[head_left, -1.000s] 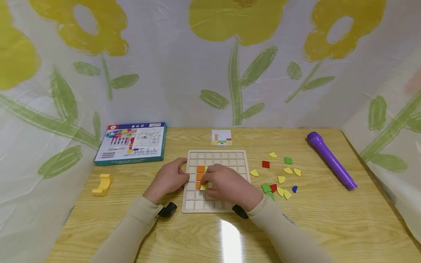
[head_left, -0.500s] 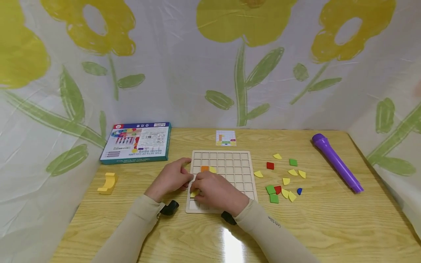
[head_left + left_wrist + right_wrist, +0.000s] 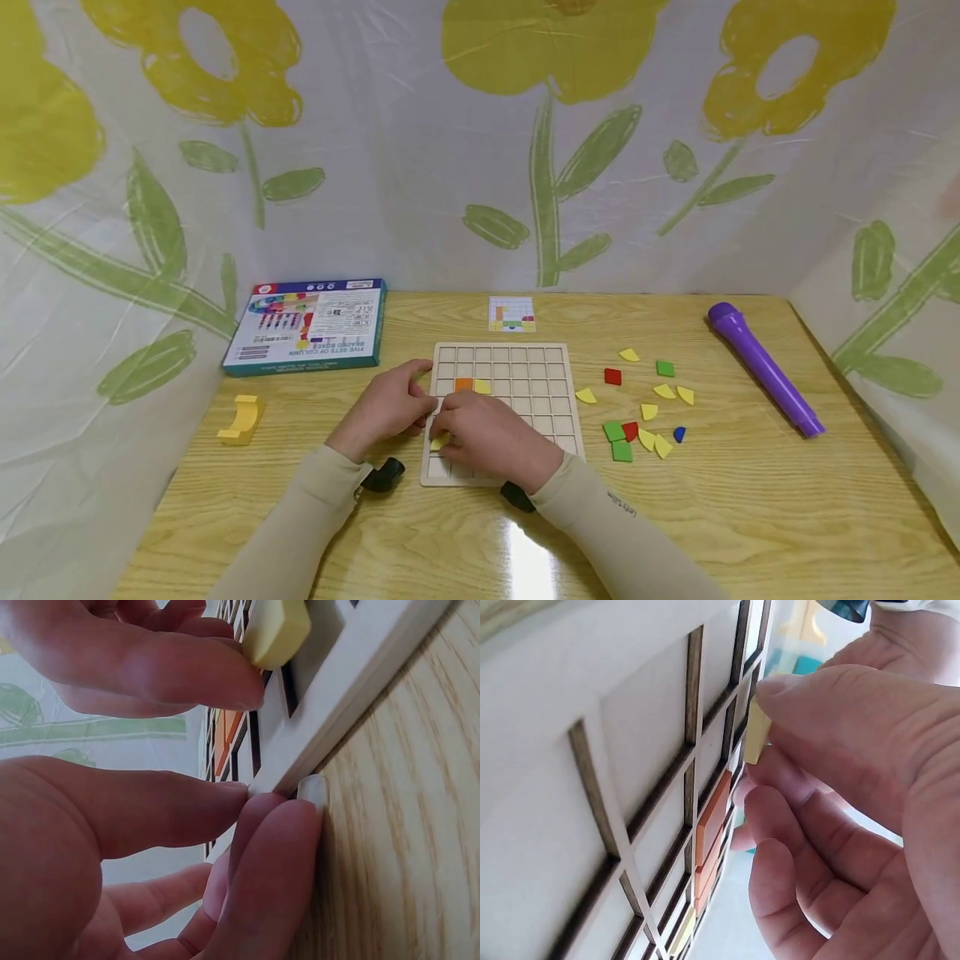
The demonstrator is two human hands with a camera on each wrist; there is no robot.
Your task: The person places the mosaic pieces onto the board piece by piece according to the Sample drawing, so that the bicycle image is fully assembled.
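On the wooden table lies a pale gridded board [image 3: 528, 387]. My left hand [image 3: 384, 408] pinches its left rim between thumb and finger, as the rim [image 3: 330, 712] in the left wrist view shows. A thin yellow tile [image 3: 757, 733] is pinched between the thumb and a finger of my right hand [image 3: 491, 437]. It is tilted, low over the board's left column, and mostly hidden in the head view. An orange tile [image 3: 464, 385] and another yellow tile [image 3: 482, 387] sit in cells beyond the hand. More orange tiles [image 3: 714, 814] show in the right wrist view.
Right of the board lie loose yellow wedges [image 3: 648, 412], green squares [image 3: 622, 451], red pieces [image 3: 612, 377] and a blue half-disc [image 3: 679, 434]. A pattern card [image 3: 512, 314] lies behind. A box [image 3: 306, 327], yellow arch [image 3: 242, 420] and purple microphone-shaped object [image 3: 765, 371] stand farther out.
My right hand has carried the yellow tile leftward over the board, from beside the orange tiles to the left column. My left hand stays at the rim. The head view has shifted slightly.
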